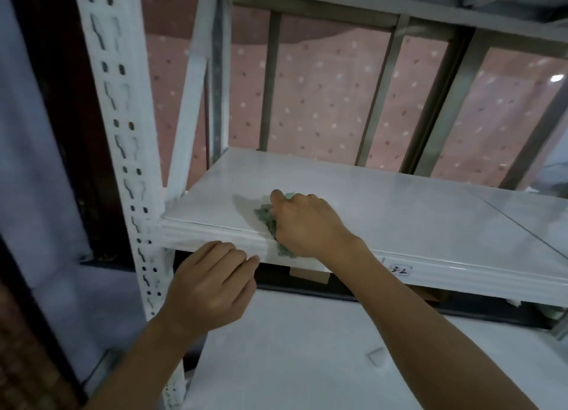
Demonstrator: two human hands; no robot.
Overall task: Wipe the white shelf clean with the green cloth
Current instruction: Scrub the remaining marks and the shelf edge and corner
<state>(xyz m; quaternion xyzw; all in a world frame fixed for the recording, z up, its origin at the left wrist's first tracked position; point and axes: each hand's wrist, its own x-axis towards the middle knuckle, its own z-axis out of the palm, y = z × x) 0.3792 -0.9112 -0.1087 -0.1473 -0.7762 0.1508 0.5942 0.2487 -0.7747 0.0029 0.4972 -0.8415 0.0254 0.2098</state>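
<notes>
Currently right hand [302, 222] is gripping the bunched green cloth [268, 217] at the white shelf [399, 207] front edge. Left hand [212, 282] is resting loosely curled against the front lip [196, 236], holding nothing. Risk: cloth is overhanging the edge, probably slipping off and missing the rear.

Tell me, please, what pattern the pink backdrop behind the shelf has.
Scattered small dots, some white and some darker, cover the pink backdrop; the head view, the only one, shows it.
</notes>
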